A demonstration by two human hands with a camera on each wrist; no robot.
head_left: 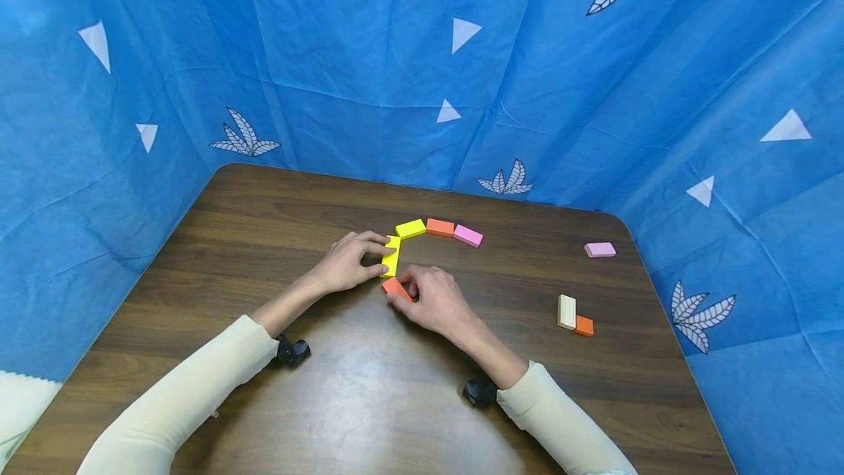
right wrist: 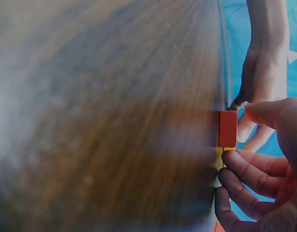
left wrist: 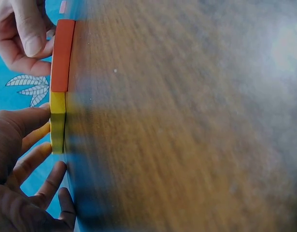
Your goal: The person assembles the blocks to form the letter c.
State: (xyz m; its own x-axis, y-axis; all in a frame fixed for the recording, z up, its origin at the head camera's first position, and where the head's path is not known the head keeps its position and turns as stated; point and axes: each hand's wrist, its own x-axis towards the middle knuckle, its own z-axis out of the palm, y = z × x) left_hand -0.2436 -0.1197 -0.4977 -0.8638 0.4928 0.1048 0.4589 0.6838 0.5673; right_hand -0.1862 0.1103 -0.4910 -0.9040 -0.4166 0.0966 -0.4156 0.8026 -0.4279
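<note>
Orange shows first in the right hand (head_left: 434,299): its thumb and index finger are bent round an orange rectangular block (head_left: 395,286), pinching it with only the block's width between them. That block lies on the wood-grain bench (head_left: 369,402), at 6 o'clock from a yellow block (head_left: 391,258) and end to end with it. Fingers of the left hand (head_left: 349,262) are spread and nearly straight, thumb apart, their tips touching the yellow block from its 9 o'clock side without wrapping round it.

At 1 o'clock from that block lies a second yellow block (head_left: 410,229); a coral block (head_left: 439,227) follows at its 3 o'clock, then a pink block (head_left: 468,236) just past 3 o'clock from the coral one. Together the five form a curve.

Well apart, at 3 o'clock from the right hand, stands a cream block (head_left: 566,312), with a small orange block (head_left: 584,325) beside it at 4 o'clock. A lilac-pink block (head_left: 600,249) sits farther off, between 2 and 3 o'clock. Blue printed cloth (head_left: 369,57) hangs beyond the bench at 12 o'clock.
</note>
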